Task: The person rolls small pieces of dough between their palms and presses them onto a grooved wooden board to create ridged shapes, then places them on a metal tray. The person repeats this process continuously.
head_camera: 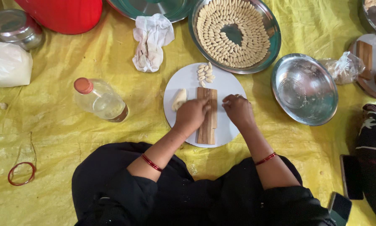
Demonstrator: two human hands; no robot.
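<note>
A ridged wooden board (207, 121) lies on a round white plate (230, 86) in front of me. My left hand (191, 115) rests on the board's left edge, fingers curled over it. My right hand (237, 109) hovers just right of the board, fingers bent; whether it holds a bit of dough I cannot tell. A lump of pale dough (179, 99) lies on the plate's left side. Several small shaped dough pieces (205, 73) sit at the plate's far edge.
A steel tray (271, 52) full of shaped dough pieces lies beyond the plate. An empty steel bowl (304, 88) sits to the right, an oil bottle (99, 99) to the left, a crumpled cloth (151, 39) behind. Yellow sheet (50, 125) covers the floor; phones (352, 175) lie at right.
</note>
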